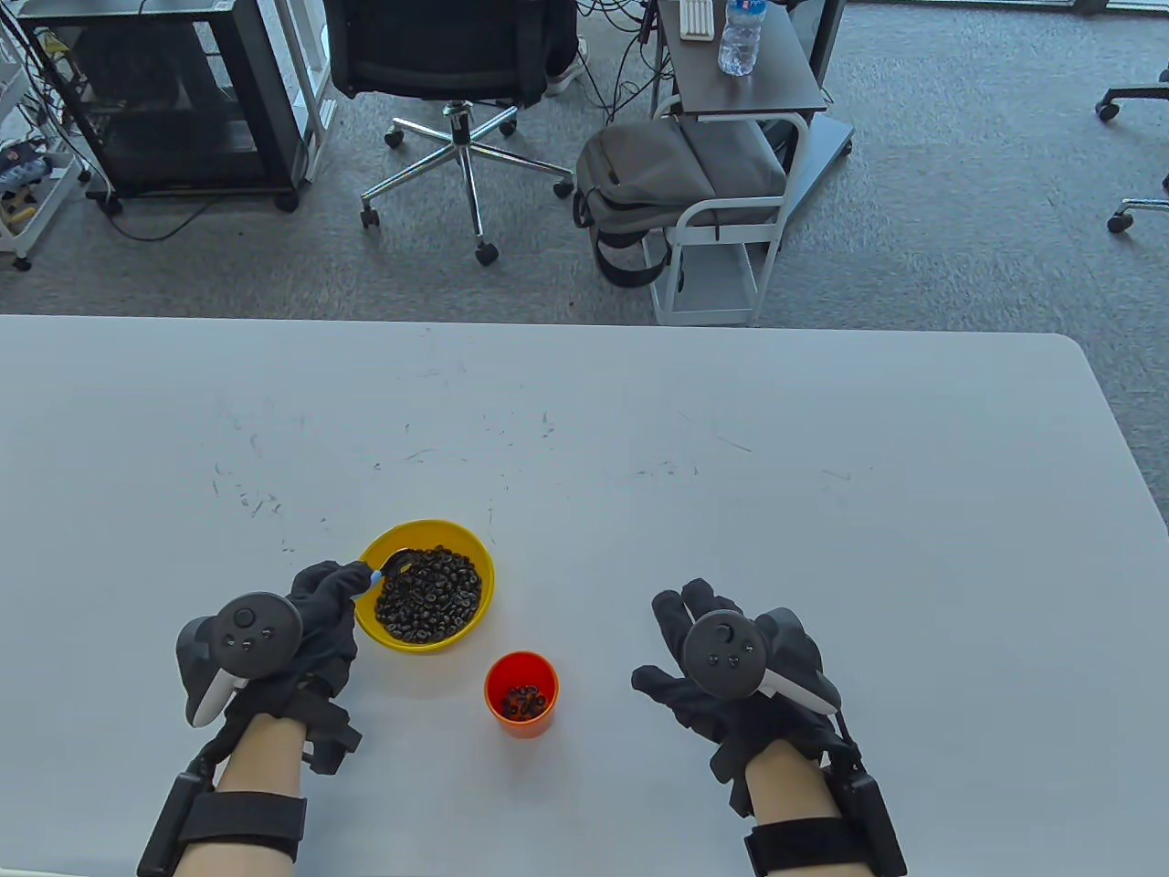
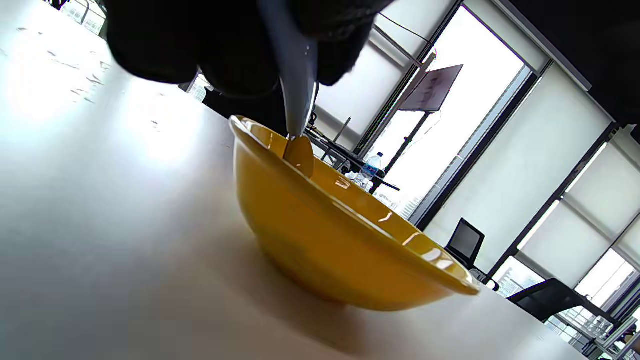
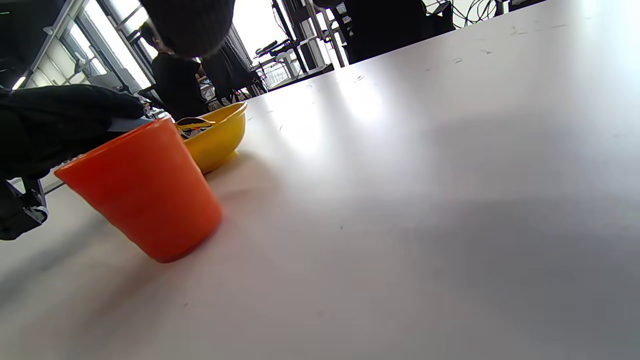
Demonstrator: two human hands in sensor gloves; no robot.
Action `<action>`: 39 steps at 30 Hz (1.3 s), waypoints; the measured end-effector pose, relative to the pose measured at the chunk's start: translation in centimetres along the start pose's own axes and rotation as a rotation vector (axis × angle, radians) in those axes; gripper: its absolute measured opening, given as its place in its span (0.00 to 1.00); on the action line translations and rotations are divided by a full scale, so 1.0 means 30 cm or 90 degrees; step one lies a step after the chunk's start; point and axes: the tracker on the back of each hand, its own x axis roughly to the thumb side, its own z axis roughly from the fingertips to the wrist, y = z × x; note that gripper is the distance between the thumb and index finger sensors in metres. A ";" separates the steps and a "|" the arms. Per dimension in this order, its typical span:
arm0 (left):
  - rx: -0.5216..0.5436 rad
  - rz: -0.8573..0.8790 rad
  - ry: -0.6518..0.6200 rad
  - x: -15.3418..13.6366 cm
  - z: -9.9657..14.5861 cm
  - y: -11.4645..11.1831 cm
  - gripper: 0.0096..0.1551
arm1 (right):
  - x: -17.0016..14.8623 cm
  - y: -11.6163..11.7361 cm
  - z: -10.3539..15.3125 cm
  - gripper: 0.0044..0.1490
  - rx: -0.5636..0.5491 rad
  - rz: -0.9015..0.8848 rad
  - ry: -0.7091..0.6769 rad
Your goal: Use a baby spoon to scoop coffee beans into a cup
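Note:
A yellow bowl [image 1: 474,559] full of dark coffee beans [image 1: 429,596] sits on the white table. An orange cup [image 1: 521,694] with a few beans in it stands just right and nearer. My left hand [image 1: 320,607] grips a small baby spoon [image 1: 388,565] by its pale blue handle; the spoon's head dips into the bowl at its left rim. In the left wrist view the spoon handle [image 2: 296,85] runs down into the bowl [image 2: 320,240]. My right hand [image 1: 721,658] rests flat on the table, fingers spread, holding nothing. The right wrist view shows the cup [image 3: 145,195] and the bowl [image 3: 220,135].
The table's far edge [image 1: 584,322] runs across the table view, its right corner at the upper right. Beyond it on the floor stand an office chair [image 1: 457,82], a grey backpack [image 1: 658,183] and a small cart with a water bottle [image 1: 740,36].

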 end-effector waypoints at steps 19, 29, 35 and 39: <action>-0.026 0.193 0.115 -0.081 -0.001 -0.009 0.25 | 0.001 -0.008 0.014 0.53 -0.008 0.002 0.006; -0.024 0.276 0.174 -0.112 0.007 -0.007 0.24 | 0.003 -0.005 0.011 0.53 0.002 0.000 0.006; -0.024 0.328 0.222 -0.132 0.012 -0.015 0.24 | 0.003 -0.003 0.010 0.53 0.008 -0.003 0.008; -0.024 0.368 0.248 -0.145 0.016 -0.020 0.24 | 0.004 -0.002 0.009 0.53 0.011 -0.003 0.007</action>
